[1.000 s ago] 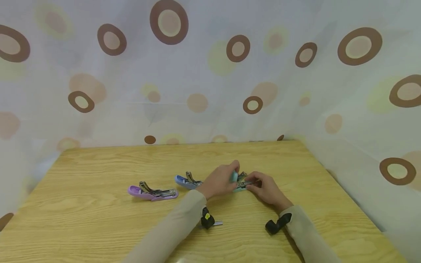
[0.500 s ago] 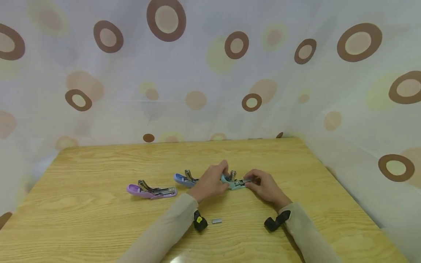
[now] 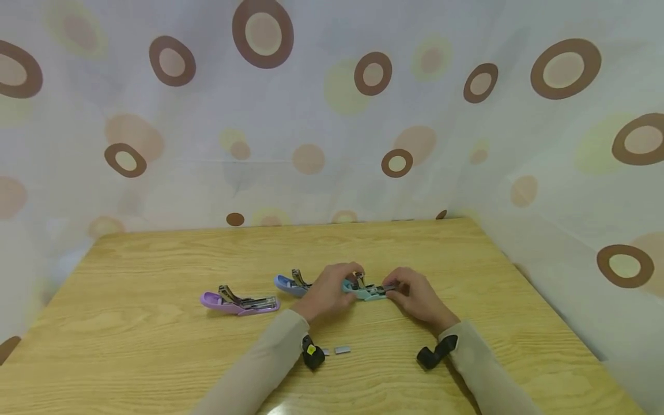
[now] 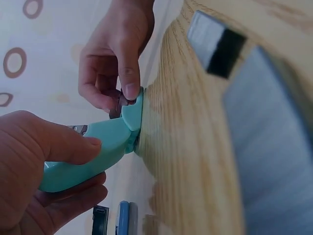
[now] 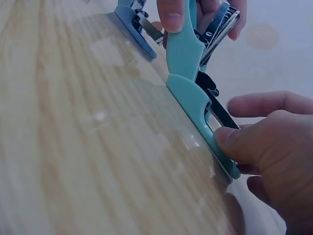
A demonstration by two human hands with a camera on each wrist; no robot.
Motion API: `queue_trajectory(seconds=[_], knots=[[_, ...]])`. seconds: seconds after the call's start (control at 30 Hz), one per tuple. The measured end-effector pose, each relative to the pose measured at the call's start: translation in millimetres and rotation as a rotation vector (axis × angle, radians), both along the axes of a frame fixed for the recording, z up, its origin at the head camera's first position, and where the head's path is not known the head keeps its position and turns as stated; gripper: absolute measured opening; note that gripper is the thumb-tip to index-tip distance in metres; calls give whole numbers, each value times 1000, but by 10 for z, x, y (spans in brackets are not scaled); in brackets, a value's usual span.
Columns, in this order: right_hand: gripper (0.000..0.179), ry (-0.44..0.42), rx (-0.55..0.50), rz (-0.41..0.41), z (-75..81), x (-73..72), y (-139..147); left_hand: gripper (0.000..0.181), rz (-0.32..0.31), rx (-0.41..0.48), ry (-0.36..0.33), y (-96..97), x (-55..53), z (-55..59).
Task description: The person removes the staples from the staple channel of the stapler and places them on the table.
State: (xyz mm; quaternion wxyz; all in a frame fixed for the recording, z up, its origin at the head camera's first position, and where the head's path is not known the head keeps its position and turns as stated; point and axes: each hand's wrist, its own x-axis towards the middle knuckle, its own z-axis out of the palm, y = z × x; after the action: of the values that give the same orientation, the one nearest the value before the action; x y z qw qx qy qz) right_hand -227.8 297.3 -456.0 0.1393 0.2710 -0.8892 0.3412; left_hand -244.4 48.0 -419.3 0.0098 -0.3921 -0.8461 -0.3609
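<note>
A teal stapler (image 3: 369, 294) lies opened out on the wooden table, its metal arm standing up. My left hand (image 3: 327, 293) grips the teal top cover, thumb (image 4: 80, 147) on one side and fingers beneath in the left wrist view. At the stapler's other end, my right hand (image 3: 421, 298) holds the base tip and dark staple channel. The right wrist view has its thumb (image 5: 234, 142) against the base (image 5: 195, 107), with the index finger raised a little apart. The channel's inside is partly hidden by the right fingers.
To the left stand an opened blue stapler (image 3: 286, 283), partly behind my left hand, and an opened purple stapler (image 3: 241, 304). Small grey staple strips (image 3: 342, 349) lie nearer me, one partly behind the left wrist camera (image 3: 313, 356). A patterned curtain (image 3: 311, 115) hangs behind the table (image 3: 155, 357).
My left hand has moved left and lowered the teal top cover, so the stapler now lies wider open. My right hand stays at the base tip. The grey strips have come into clearer view.
</note>
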Motion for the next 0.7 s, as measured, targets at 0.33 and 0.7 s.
queue_trajectory(seconds=[0.33, 0.7], knots=[[22, -115, 160, 185, 275, -168, 73, 44, 9, -3, 20, 7, -60, 80], [28, -165, 192, 288, 244, -249, 43, 42, 5, -18, 20, 21, -13, 15]])
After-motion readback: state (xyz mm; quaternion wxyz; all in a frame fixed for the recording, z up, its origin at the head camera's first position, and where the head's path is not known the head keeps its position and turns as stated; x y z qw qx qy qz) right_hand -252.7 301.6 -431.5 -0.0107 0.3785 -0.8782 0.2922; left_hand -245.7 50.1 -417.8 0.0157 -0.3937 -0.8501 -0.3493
